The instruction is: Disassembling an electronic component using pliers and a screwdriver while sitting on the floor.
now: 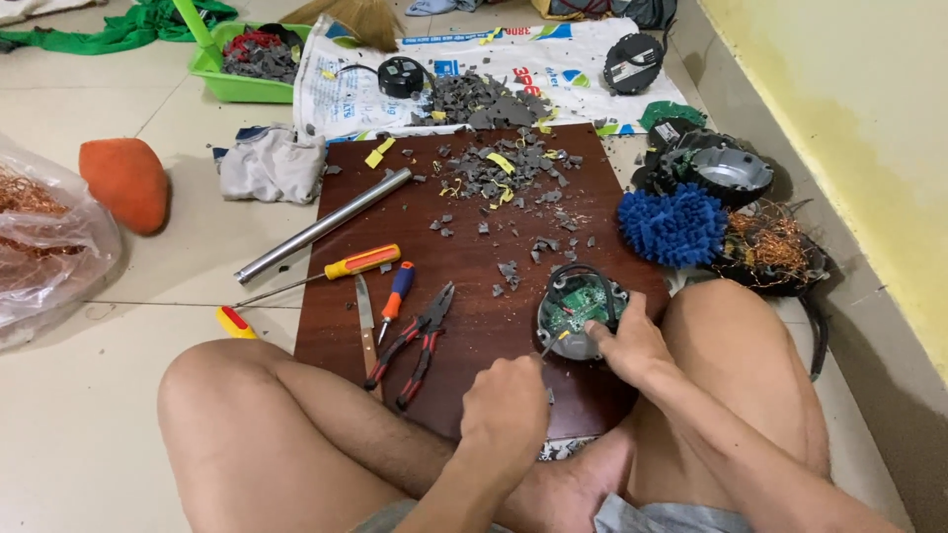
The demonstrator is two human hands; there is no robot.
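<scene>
A round black motor unit with a green circuit board (581, 304) rests on a dark brown wooden board (464, 247) between my crossed legs. My right hand (624, 341) presses on its near edge and holds it steady. My left hand (506, 400) is closed around a thin tool whose tip points at the unit's lower left rim; the tool itself is mostly hidden by the fist.
Red-handled pliers (417, 341), a knife (366, 321), two screwdrivers (341, 268) and a metal tube (321, 225) lie on the board's left part. Grey plastic shards (504, 168) cover its far end. Right: blue mop pad (671, 225), copper coil (770, 247). Left: orange object (126, 181), plastic bag (44, 242).
</scene>
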